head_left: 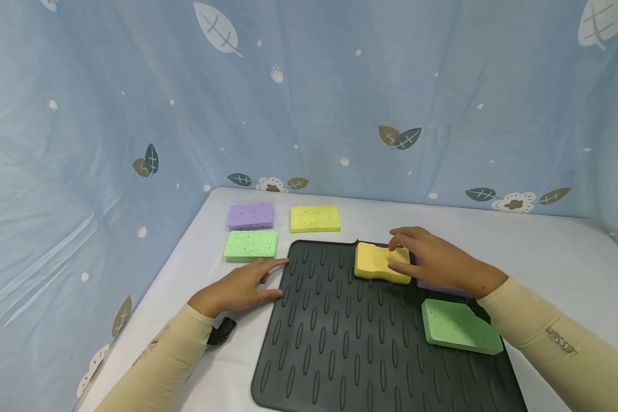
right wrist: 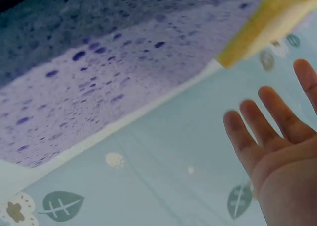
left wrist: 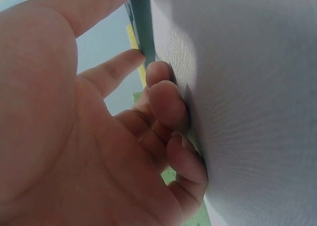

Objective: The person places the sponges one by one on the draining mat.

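Shot from above the near side of a white table (head_left: 556, 252), the head view faces forward and down, framing the left hand (head_left: 239, 289) left of centre, the right hand (head_left: 438, 260) right of centre and a leaf-print curtain (head_left: 309, 91) across the top. The left wrist view, tipped sideways, looks past the palm at close range, the tabletop filling its right half. The right wrist view, turned upside down, sits very near a purple sponge (right wrist: 114, 77) at upper left; it shares that sponge and the curtain with the head view.
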The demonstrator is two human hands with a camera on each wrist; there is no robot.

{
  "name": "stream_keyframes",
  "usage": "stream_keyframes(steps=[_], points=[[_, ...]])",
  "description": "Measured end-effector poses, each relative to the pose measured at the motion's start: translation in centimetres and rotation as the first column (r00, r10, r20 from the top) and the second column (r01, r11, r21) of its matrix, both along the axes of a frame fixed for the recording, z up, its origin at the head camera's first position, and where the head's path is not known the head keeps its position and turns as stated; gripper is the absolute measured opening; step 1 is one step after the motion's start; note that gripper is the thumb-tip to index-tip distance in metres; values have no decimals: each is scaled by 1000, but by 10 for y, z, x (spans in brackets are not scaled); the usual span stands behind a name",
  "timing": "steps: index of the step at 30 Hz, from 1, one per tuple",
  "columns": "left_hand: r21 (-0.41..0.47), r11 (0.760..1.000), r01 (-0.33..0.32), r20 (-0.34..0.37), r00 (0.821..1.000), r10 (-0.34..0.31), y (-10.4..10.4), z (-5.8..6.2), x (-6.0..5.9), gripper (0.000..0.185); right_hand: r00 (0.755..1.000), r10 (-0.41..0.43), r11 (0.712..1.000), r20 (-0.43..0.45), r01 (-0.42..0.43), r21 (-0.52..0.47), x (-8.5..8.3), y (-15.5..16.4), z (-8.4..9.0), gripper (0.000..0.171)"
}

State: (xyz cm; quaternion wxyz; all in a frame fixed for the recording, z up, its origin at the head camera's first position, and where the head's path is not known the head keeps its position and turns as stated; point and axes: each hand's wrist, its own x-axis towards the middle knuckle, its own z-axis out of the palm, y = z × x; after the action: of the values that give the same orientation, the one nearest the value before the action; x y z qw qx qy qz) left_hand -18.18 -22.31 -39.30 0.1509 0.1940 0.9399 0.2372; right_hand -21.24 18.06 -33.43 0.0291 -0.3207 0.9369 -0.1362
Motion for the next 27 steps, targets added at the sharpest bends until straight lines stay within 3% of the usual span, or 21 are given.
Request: stream_keyframes(steps=[7, 15, 27], points=[[-4, 1000, 6, 1, 1000, -6, 2, 3, 1, 70, 982, -61, 991, -176, 39, -125, 26, 21, 4, 16], [-5, 1000, 18, -11, 1000, -18, -1, 3, 1, 70, 932, -158, 956, -327, 61, -287, 51, 49, -2, 23], [9, 1000, 1, 6, 1000, -1, 2, 0, 1, 71, 898, -275, 904, -345, 119, -411, 61, 79, 0, 24]])
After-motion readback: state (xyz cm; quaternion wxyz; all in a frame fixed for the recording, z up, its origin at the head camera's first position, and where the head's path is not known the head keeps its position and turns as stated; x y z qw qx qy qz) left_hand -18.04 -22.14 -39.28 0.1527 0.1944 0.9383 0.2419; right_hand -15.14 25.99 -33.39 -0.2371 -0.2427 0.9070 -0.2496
